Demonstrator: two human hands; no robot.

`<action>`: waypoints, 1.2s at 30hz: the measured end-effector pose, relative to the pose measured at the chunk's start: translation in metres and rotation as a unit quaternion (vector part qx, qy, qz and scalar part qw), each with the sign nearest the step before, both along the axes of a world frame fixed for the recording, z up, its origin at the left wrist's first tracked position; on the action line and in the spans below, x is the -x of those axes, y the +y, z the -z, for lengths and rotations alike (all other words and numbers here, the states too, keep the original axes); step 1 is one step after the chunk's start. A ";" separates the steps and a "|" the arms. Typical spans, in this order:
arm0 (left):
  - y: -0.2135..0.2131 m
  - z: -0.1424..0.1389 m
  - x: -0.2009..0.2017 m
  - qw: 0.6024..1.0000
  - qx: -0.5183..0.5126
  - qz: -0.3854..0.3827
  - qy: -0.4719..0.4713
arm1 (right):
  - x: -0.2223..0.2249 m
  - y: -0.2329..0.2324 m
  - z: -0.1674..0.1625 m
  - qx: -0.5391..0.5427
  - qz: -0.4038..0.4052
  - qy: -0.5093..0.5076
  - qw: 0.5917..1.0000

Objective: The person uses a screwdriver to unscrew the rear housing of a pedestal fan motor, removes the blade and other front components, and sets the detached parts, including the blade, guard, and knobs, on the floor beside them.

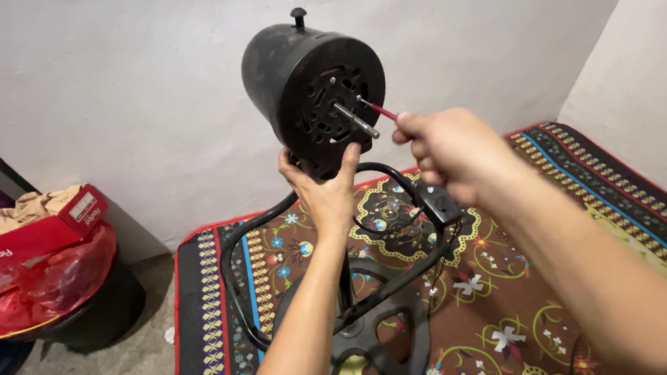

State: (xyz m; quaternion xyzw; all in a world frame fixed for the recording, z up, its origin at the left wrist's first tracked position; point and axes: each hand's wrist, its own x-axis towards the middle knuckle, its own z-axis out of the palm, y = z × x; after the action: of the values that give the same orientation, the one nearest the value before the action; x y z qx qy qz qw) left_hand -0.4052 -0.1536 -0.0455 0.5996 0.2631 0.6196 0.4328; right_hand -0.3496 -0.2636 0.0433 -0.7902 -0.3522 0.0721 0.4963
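Observation:
A black fan motor housing (pixel 292 78) with a bare metal shaft (pixel 356 121) stands tilted on its black stand (pixel 377 320). My left hand (pixel 325 184) grips the housing from below, fingers wrapped on its lower rim. My right hand (pixel 447 153) holds a screwdriver (pixel 379 111) with a red shank, its tip pressed into the vented face of the housing just right of the shaft. A small black switch box (pixel 438 202) with a cable hangs under my right hand.
A patterned rug (pixel 593 213) covers the floor to the right. At the left stands a black bin (pixel 94 305) with a red bag, a red box (pixel 40 233) and cloth on top. Bare concrete floor lies left of the rug; white walls close behind.

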 end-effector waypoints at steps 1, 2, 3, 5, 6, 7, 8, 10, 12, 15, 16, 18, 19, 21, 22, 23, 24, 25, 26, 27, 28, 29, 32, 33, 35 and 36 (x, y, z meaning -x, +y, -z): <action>0.001 -0.001 0.000 1.000 -0.003 -0.003 0.003 | 0.000 0.000 -0.001 0.005 -0.001 0.055 0.998; 0.001 -0.001 0.000 1.000 -0.005 -0.005 0.006 | 0.002 -0.001 0.001 -0.014 0.008 -0.135 0.991; 0.002 -0.001 0.001 1.000 -0.008 -0.007 0.009 | 0.005 -0.002 0.004 -0.033 0.017 -0.320 0.947; 0.002 0.000 0.001 1.000 -0.001 -0.004 0.006 | 0.007 -0.007 0.005 -0.039 0.022 -0.530 0.847; 0.001 0.000 0.002 1.000 0.002 -0.003 0.005 | 0.007 -0.009 0.006 -0.029 0.021 -0.567 0.823; 0.000 0.001 0.003 1.000 -0.001 -0.002 0.004 | 0.008 -0.011 0.007 -0.019 0.020 -0.602 0.798; -0.001 0.001 0.004 1.000 -0.004 -0.001 0.003 | 0.008 -0.012 0.009 -0.023 0.019 -0.577 0.816; -0.001 0.001 0.005 1.000 -0.007 -0.002 0.001 | 0.008 -0.011 0.010 -0.030 0.016 -0.526 0.850; -0.002 0.000 0.005 1.000 -0.010 -0.002 -0.002 | 0.006 -0.008 0.009 -0.037 0.012 -0.458 0.888; -0.005 0.000 0.006 1.000 -0.007 0.008 -0.012 | 0.000 -0.002 0.005 -0.007 -0.058 0.030 0.998; -0.007 0.000 0.006 1.000 -0.004 0.008 -0.013 | -0.002 -0.002 0.004 -0.012 -0.072 0.233 0.970; -0.007 0.001 0.007 1.000 0.000 0.006 -0.011 | -0.005 -0.001 0.003 -0.020 -0.088 0.259 0.962; -0.006 0.001 0.007 1.000 0.000 0.006 -0.010 | -0.005 -0.001 0.003 -0.013 -0.088 0.266 0.960; -0.003 0.002 0.008 1.000 0.000 0.006 -0.006 | -0.002 -0.002 0.006 0.043 -0.057 -0.075 0.995; -0.002 0.002 0.008 1.000 0.001 0.005 0.000 | 0.000 -0.003 0.008 0.059 -0.024 -0.264 0.962; -0.001 0.002 0.007 1.000 0.002 0.004 0.005 | 0.002 -0.004 0.009 0.069 -0.012 -0.392 0.917; -0.001 0.003 0.007 1.000 0.004 0.002 0.012 | 0.005 -0.005 0.010 0.073 0.008 -0.494 0.866; 0.000 0.004 0.008 1.000 -0.001 0.003 0.005 | 0.008 -0.006 0.012 0.078 0.027 -0.555 0.828; 0.000 0.004 0.007 1.000 -0.008 0.005 -0.003 | 0.010 -0.008 0.011 0.073 0.028 -0.558 0.826; 0.000 0.004 0.006 1.000 -0.015 0.006 -0.011 | 0.011 -0.009 0.010 0.067 0.029 -0.562 0.824; 0.000 0.005 0.006 1.000 -0.008 0.006 -0.005 | 0.012 -0.010 0.008 0.062 0.030 -0.566 0.822; 0.000 0.005 0.006 1.000 -0.001 0.006 0.002 | 0.013 -0.008 0.006 0.052 0.039 -0.545 0.836; 0.000 0.005 0.005 1.000 -0.004 0.007 -0.006 | 0.014 -0.005 0.001 0.032 0.055 -0.471 0.880; 0.000 0.005 0.004 1.000 -0.008 0.006 -0.013 | 0.015 -0.004 0.000 0.033 0.054 -0.439 0.896; 0.000 0.005 0.004 1.000 -0.008 0.009 -0.018 | 0.016 -0.005 0.000 0.017 0.038 -0.412 0.910; -0.001 0.005 0.004 1.000 -0.009 0.011 -0.020 | 0.017 -0.007 0.000 0.001 0.026 -0.419 0.908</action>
State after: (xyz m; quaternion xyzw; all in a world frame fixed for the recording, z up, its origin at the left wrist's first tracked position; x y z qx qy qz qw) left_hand -0.4092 -0.1545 -0.0506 0.5936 0.2424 0.6291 0.4394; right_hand -0.3669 -0.2704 0.0432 -0.7572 -0.5070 -0.2778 0.3040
